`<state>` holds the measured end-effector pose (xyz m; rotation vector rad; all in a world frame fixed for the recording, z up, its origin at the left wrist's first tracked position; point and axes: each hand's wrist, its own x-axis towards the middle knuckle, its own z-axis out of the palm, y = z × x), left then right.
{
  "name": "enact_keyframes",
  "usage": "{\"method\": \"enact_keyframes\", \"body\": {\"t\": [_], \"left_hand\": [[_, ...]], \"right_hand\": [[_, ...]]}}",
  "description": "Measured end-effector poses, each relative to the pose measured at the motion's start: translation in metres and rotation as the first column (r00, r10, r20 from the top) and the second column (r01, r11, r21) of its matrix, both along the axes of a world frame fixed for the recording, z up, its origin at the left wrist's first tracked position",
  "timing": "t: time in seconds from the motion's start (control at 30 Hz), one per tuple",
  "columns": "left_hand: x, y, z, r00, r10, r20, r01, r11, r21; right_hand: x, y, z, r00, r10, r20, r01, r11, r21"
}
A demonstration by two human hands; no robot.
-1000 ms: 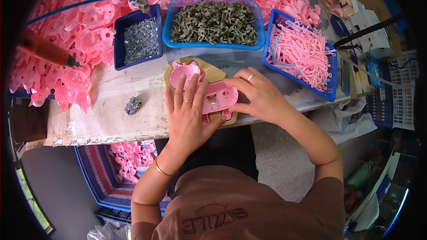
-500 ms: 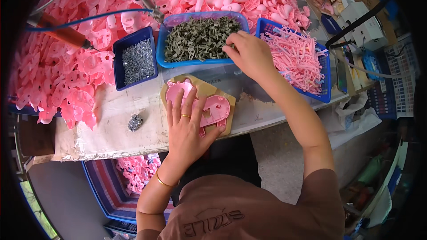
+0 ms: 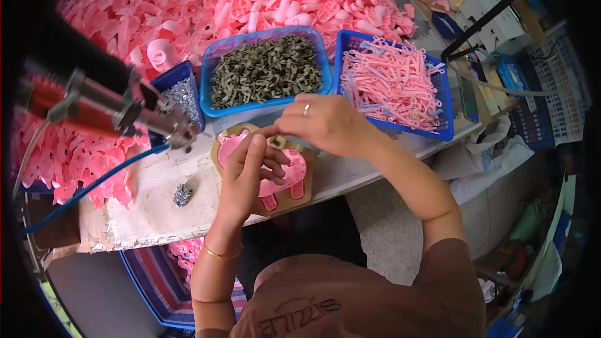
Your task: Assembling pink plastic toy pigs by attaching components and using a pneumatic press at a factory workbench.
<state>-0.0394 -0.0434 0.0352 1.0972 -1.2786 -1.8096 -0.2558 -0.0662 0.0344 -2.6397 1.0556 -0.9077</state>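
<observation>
On the bench edge a tan block-shaped fixture (image 3: 305, 195) holds a pink plastic animal-shaped shell (image 3: 290, 177). Above it my left hand (image 3: 247, 169) has its fingers partly curled, with thumb and forefinger meeting the fingertips of my right hand (image 3: 328, 125). My right hand is closed in a pinch, and a small olive-green part (image 3: 275, 142) shows below the fingertips; what exactly each hand grips is mostly hidden. Just behind, a blue tub (image 3: 216, 111) holds many such olive-green parts (image 3: 263, 69).
Hanging at left is a power screwdriver (image 3: 134, 109) with a blue hose (image 3: 94, 188). Blue trays hold screws (image 3: 181, 95) and pink rods (image 3: 394, 84). A screw clump (image 3: 183, 194) lies on the bench. Pink shells (image 3: 138, 25) are heaped behind; a white machine (image 3: 494, 22) stands far right.
My right hand has left the tub of olive-green parts and come to my left hand. My left hand has lifted from the shell. The screwdriver appears nearer and lower in view, which has shifted.
</observation>
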Motion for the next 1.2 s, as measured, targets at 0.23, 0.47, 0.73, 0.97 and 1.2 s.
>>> {"method": "enact_keyframes", "body": {"t": [0.23,0.47,0.73,0.97,1.2], "left_hand": [[-0.016,0.005,-0.004,0.999,-0.039,-0.011,0.041,0.979,0.201],[-0.010,0.000,-0.014,0.990,-0.060,-0.131,0.086,0.976,0.202],[-0.004,-0.001,-0.015,1.000,0.015,-0.004,-0.015,0.996,0.086],[-0.002,0.004,-0.021,0.993,0.061,0.102,-0.058,0.998,-0.032],[0.003,0.012,-0.018,0.987,0.008,0.163,0.012,0.993,-0.121]], "right_hand": [[-0.014,0.018,-0.019,0.955,-0.001,0.295,-0.051,0.985,0.166],[-0.114,-0.016,-0.008,0.795,-0.604,-0.063,0.593,0.794,-0.131],[-0.132,-0.022,-0.008,0.774,-0.617,-0.142,0.567,0.776,-0.276],[-0.019,0.028,0.026,0.969,-0.185,0.164,0.034,0.754,0.656],[0.004,0.031,0.010,0.981,-0.122,0.153,0.027,0.858,0.513]]}}
